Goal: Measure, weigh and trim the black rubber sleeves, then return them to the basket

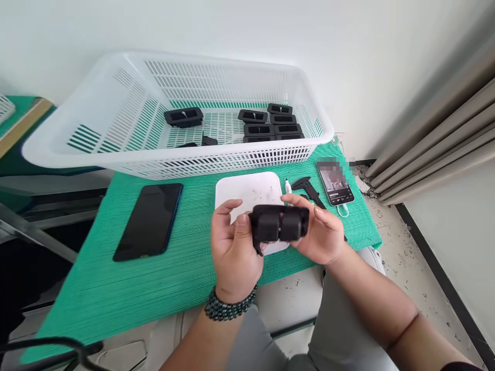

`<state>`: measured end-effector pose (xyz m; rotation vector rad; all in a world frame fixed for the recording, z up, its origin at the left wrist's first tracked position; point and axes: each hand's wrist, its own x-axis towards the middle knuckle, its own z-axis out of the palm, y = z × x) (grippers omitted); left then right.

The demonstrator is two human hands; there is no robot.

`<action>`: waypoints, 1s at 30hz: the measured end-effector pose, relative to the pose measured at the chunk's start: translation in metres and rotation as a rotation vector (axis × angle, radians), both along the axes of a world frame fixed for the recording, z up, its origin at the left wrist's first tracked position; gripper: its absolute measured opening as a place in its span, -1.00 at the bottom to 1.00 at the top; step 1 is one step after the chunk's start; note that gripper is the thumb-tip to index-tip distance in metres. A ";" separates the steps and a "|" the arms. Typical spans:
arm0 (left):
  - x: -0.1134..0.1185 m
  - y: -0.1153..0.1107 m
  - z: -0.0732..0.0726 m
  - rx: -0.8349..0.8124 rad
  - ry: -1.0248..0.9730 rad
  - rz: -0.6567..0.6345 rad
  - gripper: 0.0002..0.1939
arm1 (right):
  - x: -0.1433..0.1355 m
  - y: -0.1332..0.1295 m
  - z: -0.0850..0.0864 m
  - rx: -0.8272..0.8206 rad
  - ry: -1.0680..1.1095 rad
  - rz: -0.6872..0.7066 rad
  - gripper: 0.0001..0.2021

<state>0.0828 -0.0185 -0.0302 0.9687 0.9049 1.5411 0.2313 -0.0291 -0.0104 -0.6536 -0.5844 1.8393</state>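
Note:
Between my two hands is a black plastic part, a framed piece with two rounded blocks side by side. My left hand grips its left end, thumb on the near side and a beaded bracelet at the wrist. At the right end, my right hand holds it with thumb and fingers. Below the part lies a white tray with small dark bits on it, partly hidden by my hands. Similar black parts sit in the white basket behind.
A black tablet lies on the green mat at left. Right of the tray are a white marker, a caliper and a lit phone with a cable. A grey curtain hangs at far right.

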 end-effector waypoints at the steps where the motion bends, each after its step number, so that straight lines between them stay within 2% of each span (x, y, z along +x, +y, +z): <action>1: 0.000 0.000 -0.001 0.005 -0.008 0.007 -0.61 | -0.004 -0.001 0.000 0.009 0.008 -0.050 -0.42; 6: -0.002 -0.007 -0.006 0.068 0.135 0.012 -0.71 | -0.021 -0.004 -0.007 0.040 -0.021 -0.188 -0.54; 8: -0.002 -0.009 -0.007 0.151 0.250 0.100 -0.69 | -0.024 -0.004 -0.011 0.052 -0.039 -0.197 -0.53; 11: 0.000 -0.008 -0.007 0.314 0.411 0.312 -0.59 | -0.027 -0.005 -0.015 0.059 -0.103 -0.205 -0.51; 13: 0.000 -0.005 -0.006 0.355 0.442 0.403 -0.55 | -0.029 -0.006 -0.015 0.068 -0.151 -0.199 -0.48; 15: -0.001 -0.002 -0.005 0.334 0.404 0.442 -0.54 | -0.030 -0.007 -0.016 0.090 -0.189 -0.180 -0.45; 17: -0.003 -0.001 -0.004 0.283 0.330 0.419 -0.54 | -0.032 -0.009 -0.019 0.115 -0.228 -0.174 -0.45; 22: -0.005 -0.003 0.003 0.146 0.176 0.232 -0.57 | -0.037 -0.013 -0.029 0.111 -0.332 -0.218 -0.43; 26: 0.002 -0.010 0.001 0.204 0.207 0.263 -0.57 | -0.036 -0.012 -0.025 0.041 -0.320 -0.287 -0.43; 30: 0.007 -0.014 -0.007 0.278 0.309 0.231 -0.59 | -0.029 -0.006 -0.016 0.010 -0.262 -0.388 -0.50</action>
